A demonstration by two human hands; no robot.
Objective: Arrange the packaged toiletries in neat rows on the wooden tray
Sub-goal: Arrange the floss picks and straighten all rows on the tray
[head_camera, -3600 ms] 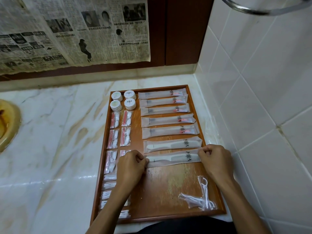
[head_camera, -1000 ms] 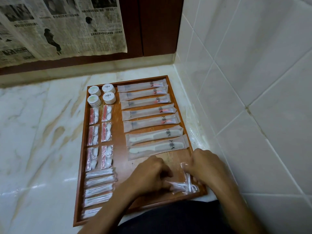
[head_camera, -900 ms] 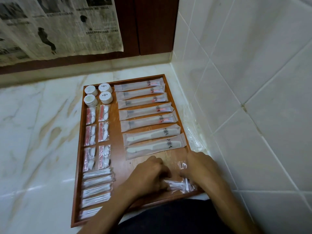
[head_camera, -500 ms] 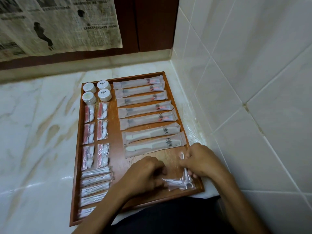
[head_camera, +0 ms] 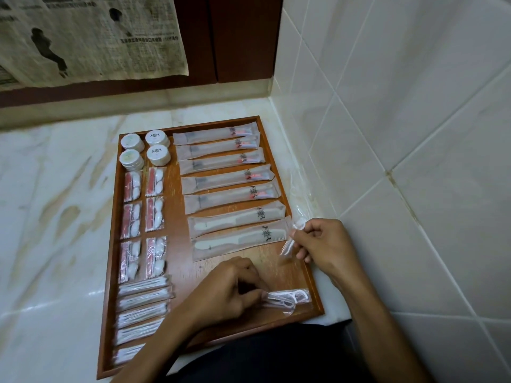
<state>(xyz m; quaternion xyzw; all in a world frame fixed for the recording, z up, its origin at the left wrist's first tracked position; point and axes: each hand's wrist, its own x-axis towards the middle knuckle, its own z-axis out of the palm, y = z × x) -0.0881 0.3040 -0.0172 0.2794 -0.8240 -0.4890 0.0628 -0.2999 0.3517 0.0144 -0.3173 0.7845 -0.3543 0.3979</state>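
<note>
A wooden tray (head_camera: 109, 272) lies on the marble counter. On it sit several white round jars (head_camera: 145, 150), red-and-white packets (head_camera: 143, 214), thin white sachets (head_camera: 141, 308), long toothbrush packs (head_camera: 224, 167) and two comb packs (head_camera: 240, 233), all in rows. My right hand (head_camera: 320, 244) pinches one clear-wrapped floss pick (head_camera: 290, 241) above the tray's right edge. My left hand (head_camera: 224, 291) pinches the remaining wrapped floss picks (head_camera: 287, 298) lying at the tray's near right corner.
A white tiled wall (head_camera: 401, 134) rises right beside the tray. Behind it is a dark wooden cabinet (head_camera: 235, 37) with a newspaper sheet (head_camera: 91, 37) hanging over it. Marble counter (head_camera: 49, 217) stretches to the left of the tray.
My right hand has lifted one wrapped floss pick up and away from the small pile. My left hand stays on the pile at the near right corner. The camera shifted slightly.
</note>
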